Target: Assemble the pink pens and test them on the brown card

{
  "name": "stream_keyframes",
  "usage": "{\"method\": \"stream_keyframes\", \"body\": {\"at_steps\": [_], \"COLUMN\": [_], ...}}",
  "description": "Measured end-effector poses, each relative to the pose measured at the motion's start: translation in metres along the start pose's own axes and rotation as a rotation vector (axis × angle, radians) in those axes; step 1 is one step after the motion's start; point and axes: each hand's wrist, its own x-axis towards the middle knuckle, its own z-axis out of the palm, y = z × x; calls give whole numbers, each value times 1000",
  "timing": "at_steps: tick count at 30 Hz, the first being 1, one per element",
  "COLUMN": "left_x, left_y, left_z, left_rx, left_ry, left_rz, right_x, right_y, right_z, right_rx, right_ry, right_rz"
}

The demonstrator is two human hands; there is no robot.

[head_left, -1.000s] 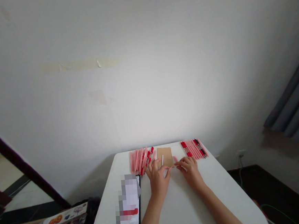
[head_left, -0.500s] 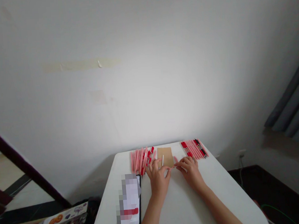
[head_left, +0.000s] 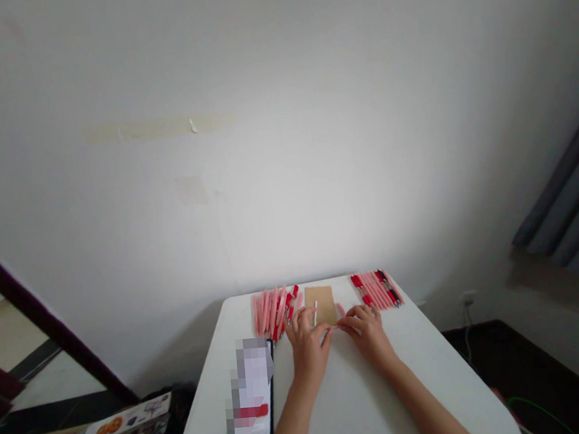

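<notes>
My left hand (head_left: pixel 308 346) and my right hand (head_left: pixel 369 334) meet over the table, thumbs and fingertips pinched. Between them they hold a thin, pale pink pen piece (head_left: pixel 334 327), mostly covered by the fingers. Just beyond lies a brown card (head_left: pixel 320 297), with a slim white stick (head_left: pixel 316 312) on it. A short pink pen part (head_left: pixel 340 308) rests to the card's right, close to my right fingertips. Pink and red pens (head_left: pixel 269 310) are bunched beside my left hand. Another row of pink, red and black pens (head_left: pixel 377 289) lies at the far right.
A phone (head_left: pixel 253 394) with a blurred screen lies left of my left forearm. The white table (head_left: pixel 354 399) stands against a pale wall (head_left: pixel 316 175). A cardboard box (head_left: pixel 125 417) is down at the left, and a grey curtain (head_left: pixel 569 201) hangs at the right.
My fingertips have shifted slightly around the pen piece, and less of its pink shows. The pens, card and phone stay in place.
</notes>
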Motion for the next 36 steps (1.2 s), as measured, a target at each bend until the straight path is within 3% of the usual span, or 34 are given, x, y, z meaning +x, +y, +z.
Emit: {"method": "stream_keyframes", "body": {"at_steps": [9, 36], "left_x": [-1, -2], "left_y": [0, -2], "left_z": [3, 6], "left_rx": [-71, -6], "left_ry": [-14, -39], "left_rz": [-25, -87], "right_x": [1, 1], "right_y": [-1, 3], "right_z": [0, 0], "right_rx": [48, 191], "right_ry": [-21, -70], "right_rz": [-27, -26]}}
